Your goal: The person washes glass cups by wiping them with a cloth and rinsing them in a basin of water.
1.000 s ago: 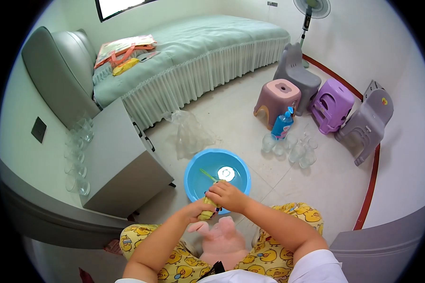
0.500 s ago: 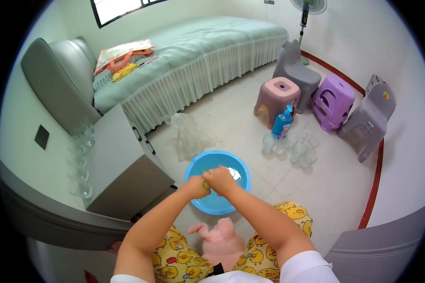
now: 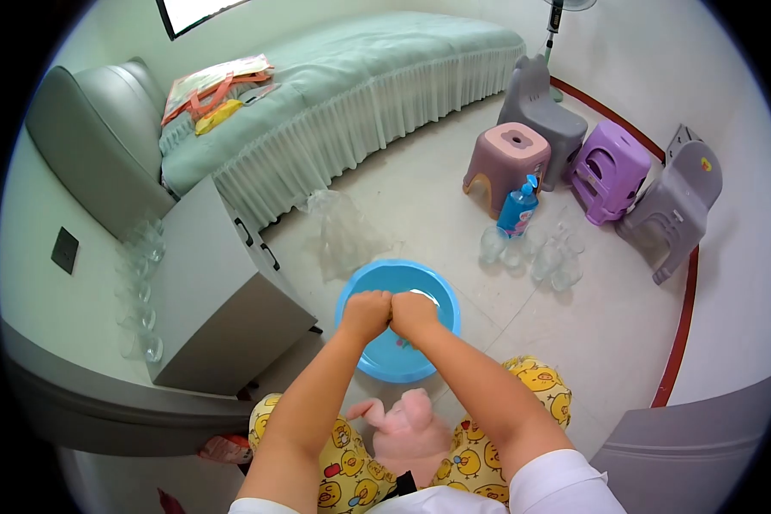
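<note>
Near the middle of the frame, the left hand and the right hand meet over a blue basin, each grip curled closed around a yellowish cloth, mostly hidden by the fingers. Right of centre, clear glasses sit beside a blue bottle on the floor.

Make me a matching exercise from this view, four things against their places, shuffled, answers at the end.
1. Left hand
2. Blue pump bottle
3. Yellow packet
4. Purple stool

A. on the bed
B. closed, above the basin
C. between two grey chairs
D. beside clear glasses on the floor

Pairs: 1-B, 2-D, 3-A, 4-C
</note>
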A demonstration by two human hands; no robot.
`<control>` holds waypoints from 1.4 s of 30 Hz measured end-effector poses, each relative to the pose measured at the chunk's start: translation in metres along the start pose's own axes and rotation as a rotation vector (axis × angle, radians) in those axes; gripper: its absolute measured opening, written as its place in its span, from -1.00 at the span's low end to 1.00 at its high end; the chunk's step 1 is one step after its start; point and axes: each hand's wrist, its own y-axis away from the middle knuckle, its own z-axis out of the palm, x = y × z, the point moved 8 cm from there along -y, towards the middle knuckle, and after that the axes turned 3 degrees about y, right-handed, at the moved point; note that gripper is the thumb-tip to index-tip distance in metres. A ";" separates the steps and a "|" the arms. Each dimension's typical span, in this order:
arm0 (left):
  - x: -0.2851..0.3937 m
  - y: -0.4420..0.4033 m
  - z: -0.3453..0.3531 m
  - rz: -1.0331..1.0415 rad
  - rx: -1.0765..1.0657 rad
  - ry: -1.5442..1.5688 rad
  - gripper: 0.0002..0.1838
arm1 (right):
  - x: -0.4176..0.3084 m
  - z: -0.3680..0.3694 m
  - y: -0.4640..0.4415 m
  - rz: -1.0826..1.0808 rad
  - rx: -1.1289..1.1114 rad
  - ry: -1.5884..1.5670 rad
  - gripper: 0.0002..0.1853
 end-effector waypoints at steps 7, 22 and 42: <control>-0.004 0.002 0.012 0.078 -0.012 -0.042 -0.87 | 0.012 0.023 -0.002 0.167 -0.178 -0.124 -0.89; -0.046 0.049 0.022 -0.877 -0.831 1.786 -0.24 | -0.019 -0.049 0.030 -0.625 0.462 -0.034 -0.82; 0.042 0.060 0.022 -0.811 -0.935 1.977 -0.75 | -0.030 -0.037 0.044 -0.748 0.456 0.201 -0.90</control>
